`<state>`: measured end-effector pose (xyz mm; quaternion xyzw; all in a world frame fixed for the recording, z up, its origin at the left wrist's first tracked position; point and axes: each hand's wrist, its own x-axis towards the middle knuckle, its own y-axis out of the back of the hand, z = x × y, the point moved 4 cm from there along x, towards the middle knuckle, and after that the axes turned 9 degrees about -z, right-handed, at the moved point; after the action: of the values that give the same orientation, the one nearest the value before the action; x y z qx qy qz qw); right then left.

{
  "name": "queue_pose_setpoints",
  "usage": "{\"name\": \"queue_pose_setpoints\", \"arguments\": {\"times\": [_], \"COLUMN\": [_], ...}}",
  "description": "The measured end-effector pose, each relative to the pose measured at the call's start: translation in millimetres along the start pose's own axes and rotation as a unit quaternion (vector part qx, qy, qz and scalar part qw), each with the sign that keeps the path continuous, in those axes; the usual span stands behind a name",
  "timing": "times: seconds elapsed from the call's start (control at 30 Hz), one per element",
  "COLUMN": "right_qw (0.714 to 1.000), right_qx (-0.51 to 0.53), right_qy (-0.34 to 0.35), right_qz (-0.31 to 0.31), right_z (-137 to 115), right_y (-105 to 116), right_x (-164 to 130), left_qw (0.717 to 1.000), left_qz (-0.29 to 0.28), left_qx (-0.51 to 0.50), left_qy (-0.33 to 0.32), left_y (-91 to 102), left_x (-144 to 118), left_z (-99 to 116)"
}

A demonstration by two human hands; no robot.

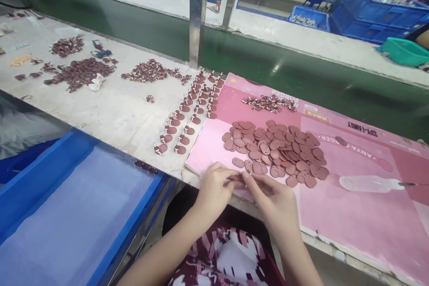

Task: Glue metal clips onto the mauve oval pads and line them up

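At the front edge of the pink mat, my left hand and my right hand meet fingertip to fingertip. Both are closed in a pinch on a small brown piece, mostly hidden by the fingers. Just beyond them lies a heap of flat brown oval pieces, some with small holes. Further back on the mat is a pile of small dark-brown parts. Left of the mat, rows of brown ovals with small dark and white parts attached lie on the white tabletop.
A clear squeeze bottle with a thin metal tip lies at right. More piles of small dark parts are at left. A blue bin stands below the table's left edge. A metal post rises behind; a green basin sits beyond.
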<state>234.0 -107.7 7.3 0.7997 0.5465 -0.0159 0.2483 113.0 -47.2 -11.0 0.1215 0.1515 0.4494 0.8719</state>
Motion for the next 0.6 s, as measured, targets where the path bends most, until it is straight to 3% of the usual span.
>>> {"name": "queue_pose_setpoints", "arguments": {"times": [0.2, 0.3, 0.5, 0.6], "right_qw": [0.997, 0.997, 0.985, 0.975], "right_qx": [-0.067, -0.037, 0.087, 0.103], "right_qy": [0.027, 0.025, 0.004, 0.01], "right_qz": [0.039, 0.056, -0.148, -0.197], "right_z": [-10.0, -9.7, -7.4, -13.2], "right_y": [14.9, 26.3, 20.4, 15.1], "right_x": [-0.6, 4.3, 21.7, 28.7], "left_qw": [0.995, 0.986, 0.972, 0.972], "left_qz": [0.009, 0.014, 0.014, 0.026], "left_qx": [-0.096, -0.161, -0.236, -0.235], "left_qy": [0.023, 0.03, 0.014, 0.005], "left_y": [1.9, 4.2, 14.2, 20.4], "left_x": [-0.1, -0.8, -1.8, 0.2], "left_z": [-1.9, -3.8, -3.2, -2.8]}}
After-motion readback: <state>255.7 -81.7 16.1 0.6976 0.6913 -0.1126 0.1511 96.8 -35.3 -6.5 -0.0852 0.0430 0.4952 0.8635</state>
